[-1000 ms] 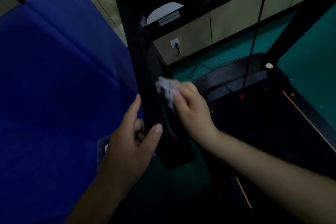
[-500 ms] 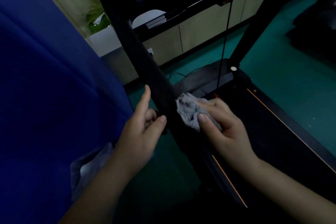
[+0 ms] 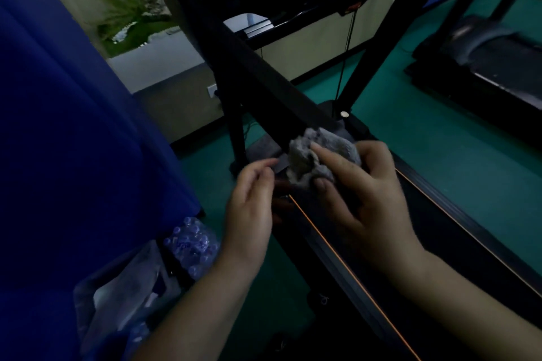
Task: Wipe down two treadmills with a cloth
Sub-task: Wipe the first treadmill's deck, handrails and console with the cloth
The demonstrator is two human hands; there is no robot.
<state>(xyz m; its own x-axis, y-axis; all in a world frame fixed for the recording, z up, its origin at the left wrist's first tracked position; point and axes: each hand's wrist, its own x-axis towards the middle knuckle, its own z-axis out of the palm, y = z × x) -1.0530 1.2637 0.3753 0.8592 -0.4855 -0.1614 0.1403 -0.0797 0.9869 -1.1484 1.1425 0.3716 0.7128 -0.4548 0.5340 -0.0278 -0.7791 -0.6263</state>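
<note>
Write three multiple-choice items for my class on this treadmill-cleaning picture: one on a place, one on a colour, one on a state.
1. Where is the cloth?
A. against the sloping black upright
B. on the floor
C. on the console

2. What colour is the floor?
A. red
B. green
C. white

3. What is the left hand doing?
A. gripping the cloth
B. holding a bottle
C. holding nothing

Answers: 1 A, the right hand presses it on the upright; 2 B, the floor beside the treadmill looks teal green; 3 C, its fingers are loosely bent beside the cloth.

A gym (treadmills [image 3: 337, 243], green floor [image 3: 440, 155]).
</note>
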